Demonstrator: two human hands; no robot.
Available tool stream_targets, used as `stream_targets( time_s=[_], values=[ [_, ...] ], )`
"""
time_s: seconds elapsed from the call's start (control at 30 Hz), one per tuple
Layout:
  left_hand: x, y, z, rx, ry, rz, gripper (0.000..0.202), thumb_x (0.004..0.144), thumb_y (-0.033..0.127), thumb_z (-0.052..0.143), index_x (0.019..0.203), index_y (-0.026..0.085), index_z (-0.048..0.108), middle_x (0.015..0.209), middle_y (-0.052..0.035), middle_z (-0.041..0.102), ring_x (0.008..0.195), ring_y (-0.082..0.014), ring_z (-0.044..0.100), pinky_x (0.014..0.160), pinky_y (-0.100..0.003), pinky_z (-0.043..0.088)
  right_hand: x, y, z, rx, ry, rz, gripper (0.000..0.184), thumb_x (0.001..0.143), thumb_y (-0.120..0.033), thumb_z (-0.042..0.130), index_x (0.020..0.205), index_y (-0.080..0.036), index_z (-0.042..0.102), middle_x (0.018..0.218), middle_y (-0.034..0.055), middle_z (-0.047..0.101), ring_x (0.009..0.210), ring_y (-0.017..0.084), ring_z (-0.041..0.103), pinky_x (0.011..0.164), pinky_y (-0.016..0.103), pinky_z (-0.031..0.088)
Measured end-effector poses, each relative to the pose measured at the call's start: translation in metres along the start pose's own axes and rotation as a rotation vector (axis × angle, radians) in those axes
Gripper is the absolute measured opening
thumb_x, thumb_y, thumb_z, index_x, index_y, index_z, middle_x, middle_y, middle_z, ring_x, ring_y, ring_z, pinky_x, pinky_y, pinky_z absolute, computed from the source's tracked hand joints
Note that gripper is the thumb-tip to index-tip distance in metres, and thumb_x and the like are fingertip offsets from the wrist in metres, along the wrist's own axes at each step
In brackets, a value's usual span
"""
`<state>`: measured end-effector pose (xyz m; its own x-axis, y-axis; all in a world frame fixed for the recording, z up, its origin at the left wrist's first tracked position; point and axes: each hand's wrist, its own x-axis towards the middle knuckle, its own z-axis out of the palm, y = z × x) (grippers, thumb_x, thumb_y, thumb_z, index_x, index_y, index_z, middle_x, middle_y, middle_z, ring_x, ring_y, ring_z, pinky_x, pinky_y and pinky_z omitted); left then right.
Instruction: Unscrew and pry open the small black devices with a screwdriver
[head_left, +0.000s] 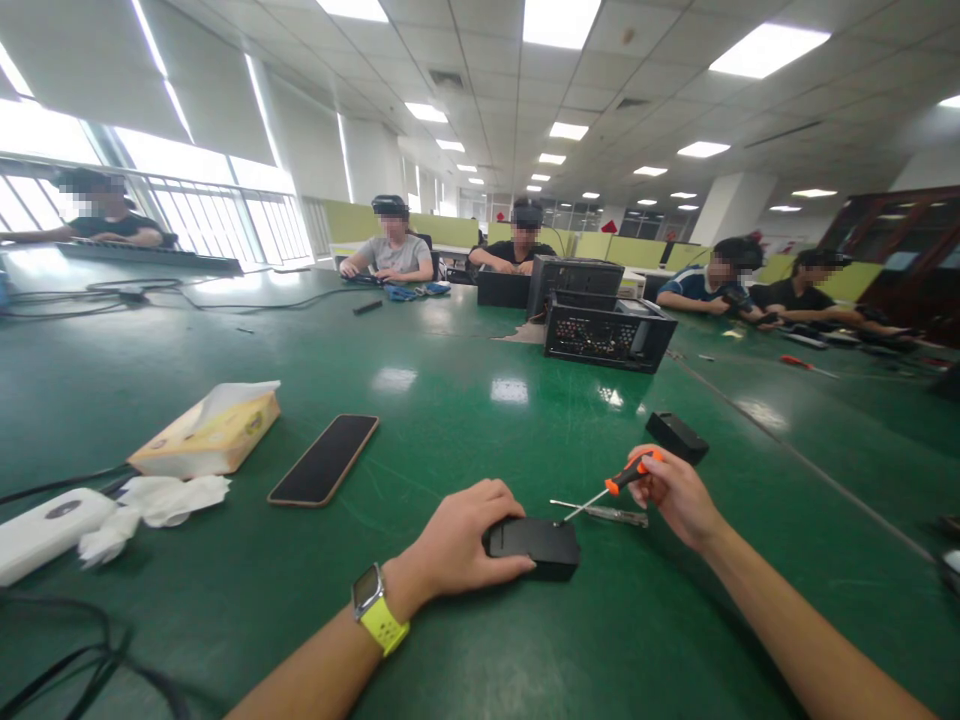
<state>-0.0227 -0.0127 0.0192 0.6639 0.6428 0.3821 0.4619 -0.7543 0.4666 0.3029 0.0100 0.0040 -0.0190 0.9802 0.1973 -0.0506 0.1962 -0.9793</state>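
Note:
On the green table lies a small black rectangular box [541, 545], like a power adapter case; its exact kind does not show. My left hand [469, 535] is closed around its left end, thumb along the near side. My right hand [679, 495] grips the orange and black handle of a screwdriver [589, 503], whose shaft slants down left. The tip meets the top of the box near its far edge. Just behind the box lies a second screwdriver with a clear handle [619, 516], partly crossed by the first one's shaft. Another black box [677, 437] rests beyond my right hand.
To the left are a phone [324, 461], a tissue pack [210, 430], crumpled tissues [172, 498], a white device [52, 530] and black cables [97, 650]. Black computer cases [609, 335] stand farther back. Several people sit around the table; a red screwdriver [806, 365] lies at far right.

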Motion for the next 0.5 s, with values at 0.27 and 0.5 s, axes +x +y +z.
stream_targets(
  time_s=[0.27, 0.5],
  values=[
    [0.0009, -0.0001, -0.0003, 0.015, 0.002, -0.002, 0.037, 0.077, 0.042, 0.075, 0.103, 0.017, 0.067, 0.095, -0.0059, 0.061, 0.089, -0.0224, 0.058, 0.077, -0.031, 0.047, -0.0006, -0.0006, -0.001, 0.045, 0.004, -0.031, 0.02, 0.083, -0.037, 0.069, 0.088, -0.018, 0.066, 0.061, -0.0006, 0.059, 0.05, 0.013, 0.053, 0.045, 0.024, 0.044],
    [0.0006, -0.0001, -0.0015, 0.033, -0.011, -0.007, 0.038, 0.076, 0.044, 0.076, 0.102, 0.018, 0.067, 0.095, -0.0061, 0.061, 0.087, -0.0224, 0.058, 0.075, -0.031, 0.047, -0.0029, -0.0031, -0.0045, 0.002, 0.018, -0.09, 0.017, 0.083, -0.033, 0.07, 0.092, -0.018, 0.067, 0.064, -0.0006, 0.061, 0.052, 0.013, 0.054, 0.048, 0.024, 0.045]
  ],
)
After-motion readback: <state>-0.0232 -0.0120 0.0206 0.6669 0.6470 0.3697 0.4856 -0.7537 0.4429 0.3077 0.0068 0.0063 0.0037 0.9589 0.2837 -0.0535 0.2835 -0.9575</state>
